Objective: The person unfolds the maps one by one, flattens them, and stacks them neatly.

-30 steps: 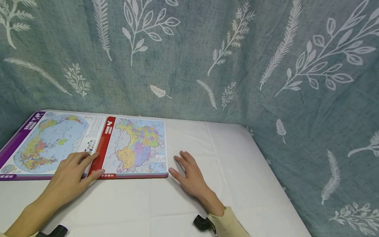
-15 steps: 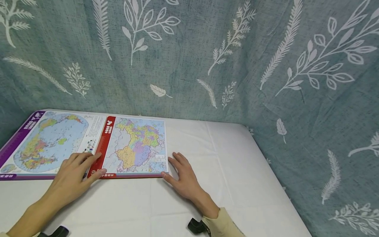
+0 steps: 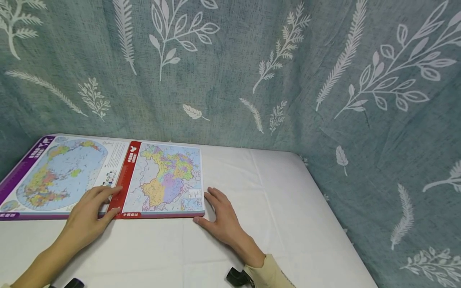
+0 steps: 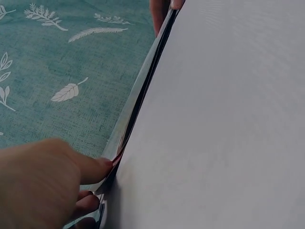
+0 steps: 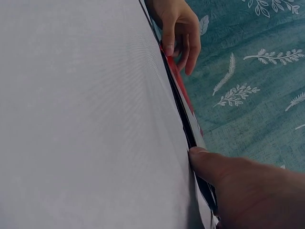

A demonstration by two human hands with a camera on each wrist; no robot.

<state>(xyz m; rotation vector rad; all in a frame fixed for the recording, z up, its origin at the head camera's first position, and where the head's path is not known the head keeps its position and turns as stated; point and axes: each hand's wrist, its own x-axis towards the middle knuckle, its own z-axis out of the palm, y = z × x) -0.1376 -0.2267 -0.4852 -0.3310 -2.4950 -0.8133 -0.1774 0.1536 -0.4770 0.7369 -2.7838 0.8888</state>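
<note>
A map mat (image 3: pixel 171 176) with a red left border, showing a colored map, lies flat on the white table. Beside it on the left is a world map mat (image 3: pixel 77 160) with a purple border. My left hand (image 3: pixel 84 218) rests along the red border, its index fingertip on it and the thumb at the near edge. My right hand (image 3: pixel 223 220) is at the near right corner, with fingers along the right side and thumb at the front edge. In the wrist views, the left thumb (image 4: pixel 97 167) and right thumb (image 5: pixel 205 157) touch the thin near edge.
White cloth (image 3: pixel 155 252) covers the table, reaching out to the right of the mats. A teal curtain (image 3: pixel 223 68) with white leaf prints hangs behind the table and down its right side.
My right hand has moved left, from just beside the red-bordered mat to against its corner. The left thumb has slid slightly left. Both mats look unmoved.
</note>
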